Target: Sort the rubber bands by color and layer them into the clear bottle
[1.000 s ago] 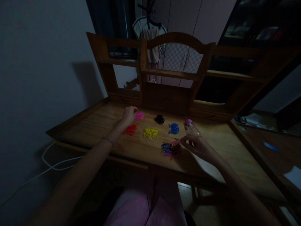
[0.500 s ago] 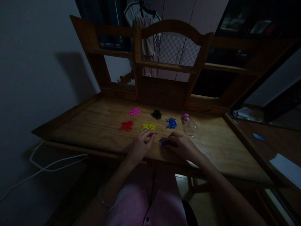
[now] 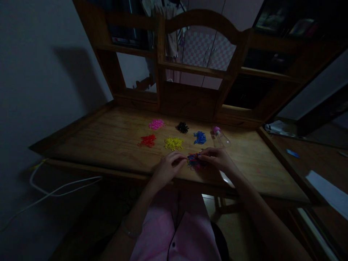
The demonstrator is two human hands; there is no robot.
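A mixed pile of small coloured wire-like pieces (image 3: 193, 163) lies near the desk's front edge; too small to tell their exact kind. My left hand (image 3: 169, 166) is at the pile's left edge, thumb and forefinger closed together, and whatever is between them is too small to make out. From the right, my right hand (image 3: 216, 158) reaches over the pile, its fingertips pinched down among the pieces. Beyond are single-colour piles: yellow (image 3: 174, 143), red (image 3: 148, 140), pink (image 3: 157, 124), black (image 3: 182, 127) and blue (image 3: 200, 137).
A clear bulb-shaped bottle (image 3: 223, 139) with a pink cap lies on its side at the right of the wooden desk (image 3: 108, 141). A wooden shelf unit (image 3: 187, 98) rises along the back. White cable (image 3: 67, 182) hangs at the left front.
My left hand has moved right to the mixed pile, its fingertips closing. My right hand has shifted slightly, showing more of the pile. The view has tipped down a little.
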